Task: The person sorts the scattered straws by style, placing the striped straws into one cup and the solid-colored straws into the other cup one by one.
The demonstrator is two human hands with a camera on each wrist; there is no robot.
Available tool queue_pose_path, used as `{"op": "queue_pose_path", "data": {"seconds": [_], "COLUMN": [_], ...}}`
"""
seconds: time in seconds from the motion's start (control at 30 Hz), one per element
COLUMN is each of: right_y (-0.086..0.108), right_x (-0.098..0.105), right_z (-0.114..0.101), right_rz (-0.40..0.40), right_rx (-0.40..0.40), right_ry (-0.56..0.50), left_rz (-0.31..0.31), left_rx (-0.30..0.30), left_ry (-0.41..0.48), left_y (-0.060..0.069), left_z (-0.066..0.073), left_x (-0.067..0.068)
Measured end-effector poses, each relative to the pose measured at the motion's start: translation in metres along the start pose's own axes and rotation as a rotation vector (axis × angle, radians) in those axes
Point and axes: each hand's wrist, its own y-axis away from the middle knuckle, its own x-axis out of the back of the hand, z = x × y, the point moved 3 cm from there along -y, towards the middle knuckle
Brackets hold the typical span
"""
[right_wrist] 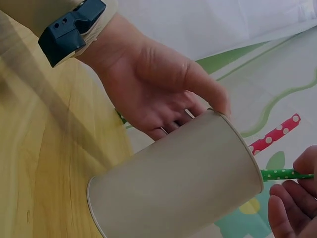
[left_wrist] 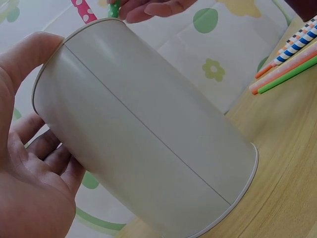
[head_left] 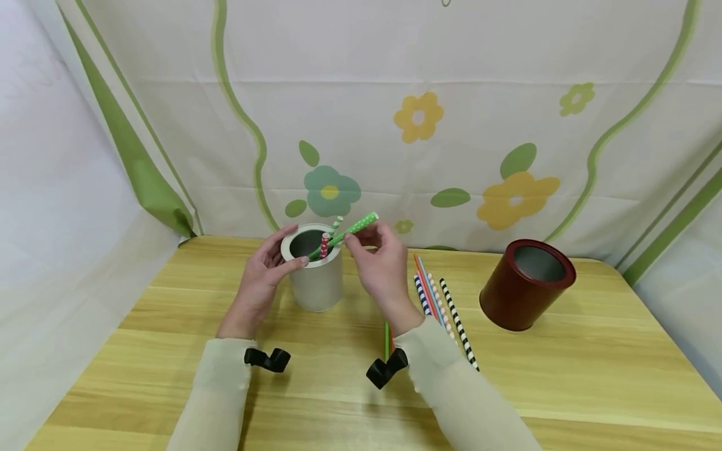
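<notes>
A white can (head_left: 317,288) stands on the wooden table. My left hand (head_left: 261,275) holds it at the rim, thumb at the near edge and fingers around the left side. Between thumb and fingers, my right hand (head_left: 383,263) pinches a green straw with white dots (head_left: 361,223), which slants with its lower end in the can's mouth. A red straw with white dots (head_left: 324,245) and a green-and-white striped straw (head_left: 336,223) poke up from the can. In the right wrist view the dotted green straw (right_wrist: 277,174) enters over the rim; its lower end is hidden.
Right of the can lie several loose straws, among them a black-and-white striped one (head_left: 458,322), a blue-and-white striped one (head_left: 422,294) and a plain green one (head_left: 387,338), partly under my right forearm. A dark red can (head_left: 510,294) stands farther right. Behind the table hangs a flowered cloth (head_left: 361,125).
</notes>
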Motion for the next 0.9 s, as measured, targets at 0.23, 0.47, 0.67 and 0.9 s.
{"op": "queue_pose_path", "data": {"seconds": [0.23, 0.47, 0.67, 0.9], "right_y": [0.000, 0.004, 0.003, 0.002], "right_x": [-0.009, -0.011, -0.014, -0.017], "right_z": [0.007, 0.011, 0.011, 0.012], "right_rz": [-0.022, -0.039, -0.043, -0.065], "right_rx": [-0.023, -0.070, -0.068, -0.072], "right_ry": [0.077, 0.091, 0.096, 0.116], "left_rz": [-0.002, -0.010, -0.009, -0.007], "left_rx": [-0.009, -0.018, -0.019, -0.021], "left_ry": [0.007, 0.022, 0.028, 0.037], "left_y": [0.000, 0.000, 0.000, 0.000], "left_z": [0.000, -0.001, -0.001, 0.000], "left_x": [-0.001, -0.003, -0.002, -0.001]}}
